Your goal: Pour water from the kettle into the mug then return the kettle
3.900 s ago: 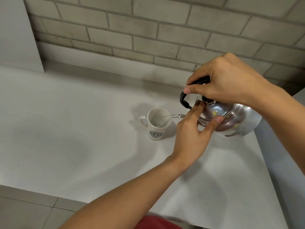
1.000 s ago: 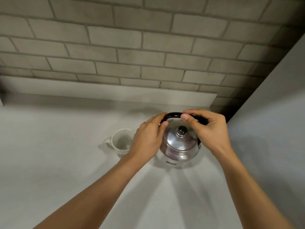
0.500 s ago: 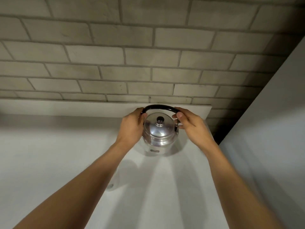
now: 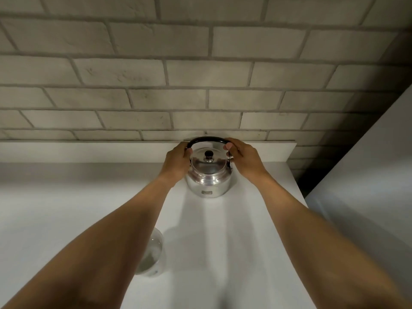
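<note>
Head view, vs. 0.5 s earlier: kettle (image 4: 208, 175) sits a little farther back on the worktop (image 4: 223, 241), now close to the low ledge (image 4: 89, 150) under the brick wall (image 4: 200, 74); both arms reach out straighter, and more of the mug (image 4: 153, 253) shows beside the left forearm. Left hand (image 4: 177, 162): fingers curled, thumb tip on the left end of the black handle (image 4: 207, 139), palm against the kettle's left shoulder; it cups the body rather than closing fully round anything. Right hand (image 4: 244, 160): thumb and fingertips pinched on the handle's right end where it meets the body, so it is closed on the handle. Kettle stands upright between the two hands, base flat on the worktop, lid (image 4: 208, 162) on w/ knob (image 4: 209, 154) pointing up; handle arch is raised and spans left–right from hand to hand. Spout not visible, so its heading cannot be told. Mug is well nearer the person than either hand, partly hidden by the left forearm, upright, w/ clear water visible inside; handle hidden.
</note>
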`<action>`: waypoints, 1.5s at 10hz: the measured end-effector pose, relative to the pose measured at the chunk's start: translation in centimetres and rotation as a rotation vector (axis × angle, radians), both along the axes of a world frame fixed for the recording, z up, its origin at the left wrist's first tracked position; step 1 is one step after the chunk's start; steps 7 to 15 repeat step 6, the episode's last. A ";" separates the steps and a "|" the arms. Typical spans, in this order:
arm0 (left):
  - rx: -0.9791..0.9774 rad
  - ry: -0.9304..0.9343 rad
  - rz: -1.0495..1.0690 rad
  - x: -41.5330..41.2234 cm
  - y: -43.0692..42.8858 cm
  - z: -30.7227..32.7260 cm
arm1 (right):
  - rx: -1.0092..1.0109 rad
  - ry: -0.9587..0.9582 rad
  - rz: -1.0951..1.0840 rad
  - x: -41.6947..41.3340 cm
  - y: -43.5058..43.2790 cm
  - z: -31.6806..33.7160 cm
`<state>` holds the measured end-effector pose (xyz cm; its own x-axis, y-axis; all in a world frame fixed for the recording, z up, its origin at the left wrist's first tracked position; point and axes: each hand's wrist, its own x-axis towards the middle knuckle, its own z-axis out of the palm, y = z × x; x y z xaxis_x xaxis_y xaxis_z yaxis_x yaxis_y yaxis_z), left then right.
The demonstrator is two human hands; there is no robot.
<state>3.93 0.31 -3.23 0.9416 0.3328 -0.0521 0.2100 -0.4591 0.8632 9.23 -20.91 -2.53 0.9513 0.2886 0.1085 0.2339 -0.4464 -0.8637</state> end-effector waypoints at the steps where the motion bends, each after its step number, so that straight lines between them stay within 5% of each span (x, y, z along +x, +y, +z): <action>1: -0.011 -0.002 -0.015 0.5 0.3 -0.3 | 0.017 0.004 -0.011 0.6 0.1 -0.3; 4: 0.001 0.030 -0.025 -0.2 -0.2 0.0 | -0.024 0.084 -0.042 -0.1 -0.4 -0.6; 6: 0.215 -0.166 -0.067 -1.9 -1.2 3.8 | 0.006 -0.086 -0.159 -3.2 -2.4 2.7; 15: 0.215 -0.166 -0.067 -1.9 -1.2 3.8 | 0.006 -0.086 -0.159 -3.2 -2.4 2.7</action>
